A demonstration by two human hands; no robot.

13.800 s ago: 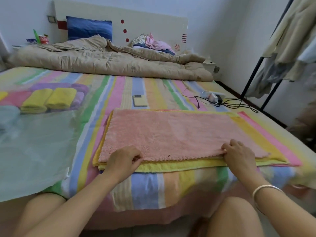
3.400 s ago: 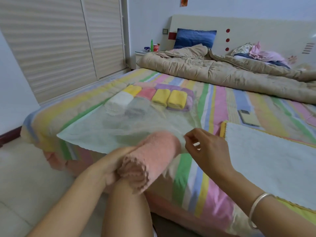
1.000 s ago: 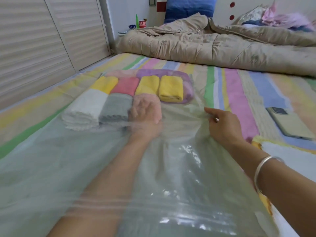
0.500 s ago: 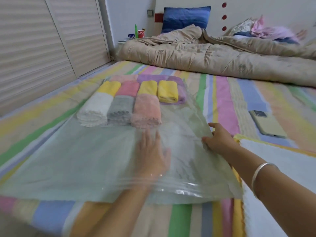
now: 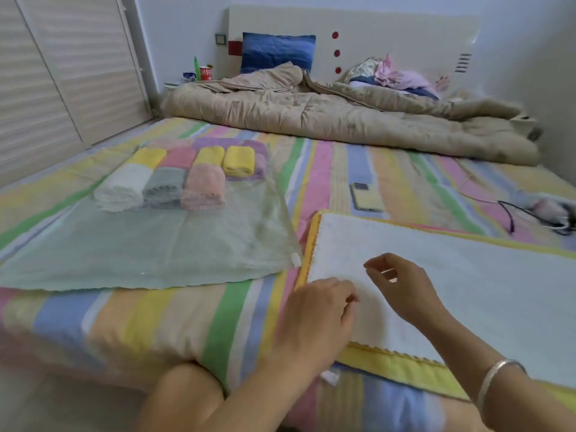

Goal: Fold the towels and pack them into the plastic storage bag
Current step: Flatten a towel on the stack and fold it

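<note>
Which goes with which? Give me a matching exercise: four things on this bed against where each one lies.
1 pink rolled towel
2 phone
3 white towel
4 blue pillow

a against the headboard
b spread flat on the yellow towel
c inside the plastic bag
d bare on the striped sheet

Pairs: 1-c, 2-d, 3-b, 4-a.
</note>
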